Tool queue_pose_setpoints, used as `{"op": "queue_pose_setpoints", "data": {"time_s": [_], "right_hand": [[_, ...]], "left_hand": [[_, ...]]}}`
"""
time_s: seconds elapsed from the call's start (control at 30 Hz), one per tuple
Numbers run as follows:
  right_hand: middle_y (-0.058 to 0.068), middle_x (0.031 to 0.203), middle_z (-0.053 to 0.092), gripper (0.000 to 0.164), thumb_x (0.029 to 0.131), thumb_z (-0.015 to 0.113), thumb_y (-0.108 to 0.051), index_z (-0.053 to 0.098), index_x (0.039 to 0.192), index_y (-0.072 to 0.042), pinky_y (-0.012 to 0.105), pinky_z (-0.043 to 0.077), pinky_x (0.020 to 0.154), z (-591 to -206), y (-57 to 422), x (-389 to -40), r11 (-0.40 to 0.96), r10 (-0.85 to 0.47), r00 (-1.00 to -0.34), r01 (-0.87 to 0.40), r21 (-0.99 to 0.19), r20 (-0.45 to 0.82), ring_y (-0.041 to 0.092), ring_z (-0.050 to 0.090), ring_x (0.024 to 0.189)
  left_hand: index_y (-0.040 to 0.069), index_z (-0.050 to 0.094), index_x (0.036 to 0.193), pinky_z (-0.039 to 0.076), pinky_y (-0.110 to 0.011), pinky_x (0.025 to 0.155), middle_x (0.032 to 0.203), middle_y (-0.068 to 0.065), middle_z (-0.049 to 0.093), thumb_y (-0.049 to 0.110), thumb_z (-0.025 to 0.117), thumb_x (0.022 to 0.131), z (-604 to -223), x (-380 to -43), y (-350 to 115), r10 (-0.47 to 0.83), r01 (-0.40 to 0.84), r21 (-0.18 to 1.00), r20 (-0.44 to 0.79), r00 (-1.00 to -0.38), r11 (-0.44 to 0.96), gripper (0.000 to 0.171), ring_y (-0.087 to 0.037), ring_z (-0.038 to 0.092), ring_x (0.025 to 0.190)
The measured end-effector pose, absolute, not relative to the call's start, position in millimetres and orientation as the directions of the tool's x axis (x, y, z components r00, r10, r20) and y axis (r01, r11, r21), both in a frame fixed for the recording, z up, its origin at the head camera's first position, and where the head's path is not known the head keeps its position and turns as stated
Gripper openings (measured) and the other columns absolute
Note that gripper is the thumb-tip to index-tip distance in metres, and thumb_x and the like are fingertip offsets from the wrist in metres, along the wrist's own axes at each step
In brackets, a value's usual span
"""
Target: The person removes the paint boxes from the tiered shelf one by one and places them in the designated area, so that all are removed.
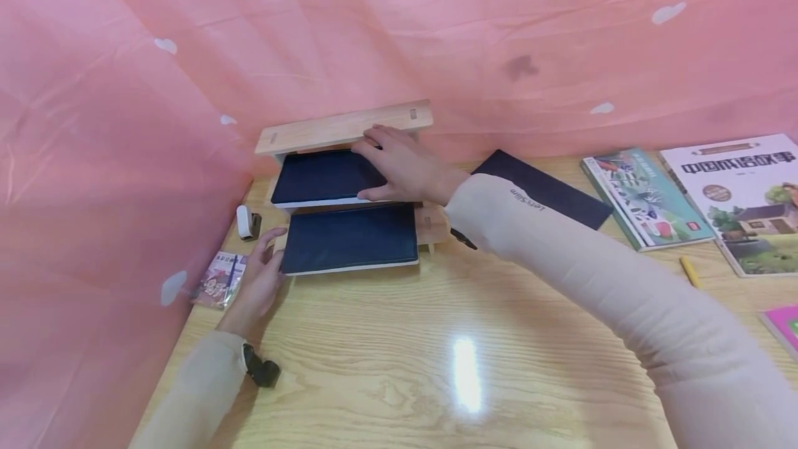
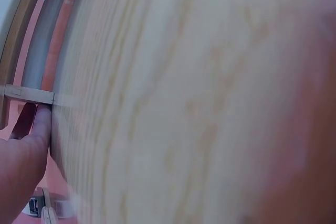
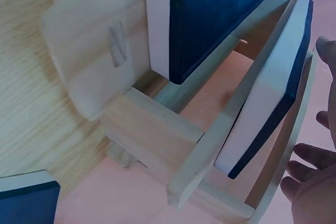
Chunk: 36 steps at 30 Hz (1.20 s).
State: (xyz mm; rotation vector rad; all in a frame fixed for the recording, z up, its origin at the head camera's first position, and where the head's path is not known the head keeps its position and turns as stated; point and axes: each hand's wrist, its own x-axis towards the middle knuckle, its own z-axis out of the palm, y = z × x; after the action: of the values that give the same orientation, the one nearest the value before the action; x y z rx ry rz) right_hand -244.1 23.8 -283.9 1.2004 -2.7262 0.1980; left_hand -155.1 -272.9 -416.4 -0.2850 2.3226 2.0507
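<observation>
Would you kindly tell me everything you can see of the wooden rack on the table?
The wooden rack looks made of pale, grained wood: flat boards with rounded corners and narrower bars, with slot joints showing near the board ends. It stands toward the far left of the table, before a pink curtain. Stepped in shape, it carries an upper book-like item and a lower one, both dark-faced. The left hand touches its left side; whether the right hand touches it is unclear.
</observation>
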Motion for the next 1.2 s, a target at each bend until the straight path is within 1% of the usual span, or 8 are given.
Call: {"op": "queue_pose_setpoints", "data": {"time_s": [0.13, 0.37, 0.5, 0.67, 0.7, 0.87, 0.97, 1.2], "right_hand": [[0.013, 0.141, 0.029, 0.075, 0.079, 0.051, -0.061, 0.035, 0.135, -0.013, 0.040, 0.019, 0.108, -285, 17, -246, 0.659, -0.734, -0.655, -0.751, -0.047, 0.181, 0.029, 0.021, 0.133], [0.013, 0.144, 0.026, 0.071, 0.083, 0.051, -0.056, 0.037, 0.136, -0.010, 0.037, 0.025, 0.106, -294, 10, -241, 0.566, -0.809, -0.562, -0.824, -0.027, 0.172, 0.027, 0.022, 0.133], [0.015, 0.146, 0.021, 0.077, 0.081, 0.049, -0.060, 0.032, 0.139, -0.011, 0.039, 0.019, 0.108, -298, 7, -243, 0.595, -0.798, -0.591, -0.804, 0.005, 0.119, 0.029, 0.018, 0.134], [0.015, 0.146, 0.020, 0.082, 0.078, 0.049, -0.064, 0.029, 0.141, -0.015, 0.047, 0.014, 0.107, -301, 2, -249, 0.632, -0.774, -0.630, -0.774, 0.019, 0.065, 0.032, 0.017, 0.134], [0.014, 0.146, 0.020, 0.083, 0.077, 0.049, -0.065, 0.028, 0.141, -0.017, 0.048, 0.014, 0.107, -302, 1, -251, 0.644, -0.765, -0.642, -0.765, 0.014, 0.051, 0.032, 0.016, 0.134], [0.013, 0.145, 0.019, 0.088, 0.071, 0.053, -0.069, 0.025, 0.141, -0.024, 0.053, 0.013, 0.105, -303, 0, -259, 0.710, -0.704, -0.710, -0.703, -0.047, -0.025, 0.035, 0.016, 0.132], [0.011, 0.143, 0.023, 0.086, 0.069, 0.056, -0.068, 0.027, 0.139, -0.029, 0.054, 0.012, 0.105, -303, 1, -263, 0.728, -0.684, -0.729, -0.678, -0.096, -0.034, 0.034, 0.019, 0.131], [0.006, 0.135, 0.037, 0.079, 0.064, 0.059, -0.070, 0.033, 0.133, -0.039, 0.053, 0.024, 0.096, -305, 0, -273, 0.726, -0.676, -0.737, -0.665, -0.174, -0.007, 0.031, 0.035, 0.119]], "left_hand": [[0.021, 0.040, 0.128, 0.033, -0.016, 0.048, 0.123, -0.006, 0.038, 0.004, 0.035, 0.092, -417, -156, -273, -0.116, -0.153, 0.982, -0.140, -0.983, 0.114, 0.041, -0.008, 0.047, 0.081], [0.018, 0.039, 0.130, 0.039, -0.015, 0.052, 0.120, -0.007, 0.040, 0.002, 0.036, 0.092, -420, -157, -273, -0.114, -0.142, 0.986, -0.132, -0.985, 0.085, 0.042, -0.007, 0.050, 0.080], [0.019, 0.040, 0.129, 0.039, -0.015, 0.054, 0.120, -0.005, 0.041, 0.003, 0.037, 0.092, -419, -158, -272, -0.111, -0.140, 0.986, -0.130, -0.985, 0.088, 0.041, -0.006, 0.050, 0.081], [0.020, 0.040, 0.128, 0.032, -0.015, 0.046, 0.124, -0.007, 0.039, 0.003, 0.037, 0.091, -419, -158, -269, -0.125, -0.154, 0.982, -0.140, -0.982, 0.111, 0.040, -0.005, 0.048, 0.069], [0.020, 0.040, 0.128, 0.031, -0.016, 0.044, 0.128, -0.007, 0.036, 0.003, 0.037, 0.091, -419, -158, -269, -0.128, -0.155, 0.981, -0.139, -0.982, 0.120, 0.041, -0.005, 0.046, 0.066], [0.022, 0.039, 0.130, 0.032, -0.017, 0.046, 0.135, -0.006, 0.030, 0.006, 0.037, 0.092, -419, -159, -268, -0.135, -0.171, 0.974, -0.151, -0.979, 0.150, 0.042, -0.007, 0.047, 0.075], [0.023, 0.039, 0.130, 0.033, -0.017, 0.047, 0.128, -0.007, 0.036, 0.006, 0.038, 0.092, -419, -160, -268, -0.138, -0.174, 0.974, -0.154, -0.978, 0.147, 0.041, -0.009, 0.048, 0.074], [0.021, 0.041, 0.128, 0.036, -0.016, 0.048, 0.120, -0.006, 0.041, 0.004, 0.038, 0.091, -418, -160, -271, -0.143, -0.152, 0.981, -0.135, -0.981, 0.119, 0.041, -0.007, 0.049, 0.074]]}}
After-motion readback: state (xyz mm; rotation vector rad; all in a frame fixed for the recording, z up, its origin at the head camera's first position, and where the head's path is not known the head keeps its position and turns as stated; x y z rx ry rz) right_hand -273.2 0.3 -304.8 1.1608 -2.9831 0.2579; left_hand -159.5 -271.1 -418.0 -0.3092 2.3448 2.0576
